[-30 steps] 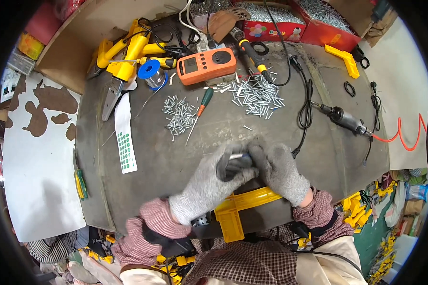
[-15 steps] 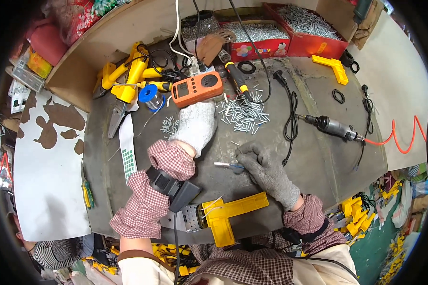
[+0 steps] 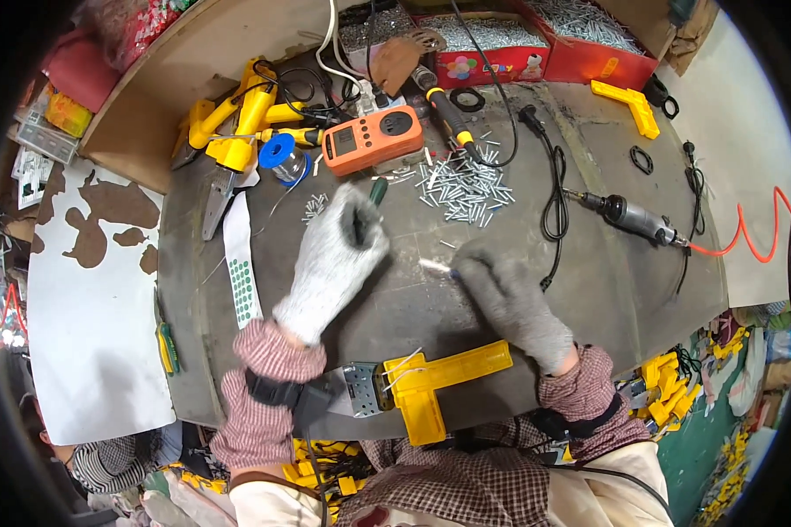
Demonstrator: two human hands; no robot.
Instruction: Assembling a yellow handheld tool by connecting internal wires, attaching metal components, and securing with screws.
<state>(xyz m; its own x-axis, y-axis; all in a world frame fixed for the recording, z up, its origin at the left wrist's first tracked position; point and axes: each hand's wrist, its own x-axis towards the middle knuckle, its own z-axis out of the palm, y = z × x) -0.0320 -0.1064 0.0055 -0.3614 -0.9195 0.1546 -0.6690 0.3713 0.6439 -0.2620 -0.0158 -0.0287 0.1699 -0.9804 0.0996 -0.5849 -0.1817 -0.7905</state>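
Left hand [image 3: 338, 259] in a pale glove, fingers curled round a dark-handled screwdriver [image 3: 373, 195] above the table [image 3: 606, 290], right hand [image 3: 505, 303] in a grey glove, fingers pinching a small white pin [image 3: 435, 264], heap of screws [image 3: 461, 186] just beyond

Orange meter [image 3: 371, 139], yellow bracket [image 3: 437, 383], perhaps a rotary tool [image 3: 633, 219]

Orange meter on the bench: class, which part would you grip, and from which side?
Grip the orange meter across its two long edges, coming from above. It lies flat, face up, and those edges look mostly free, while cables crowd its far side and screws lie to its right.
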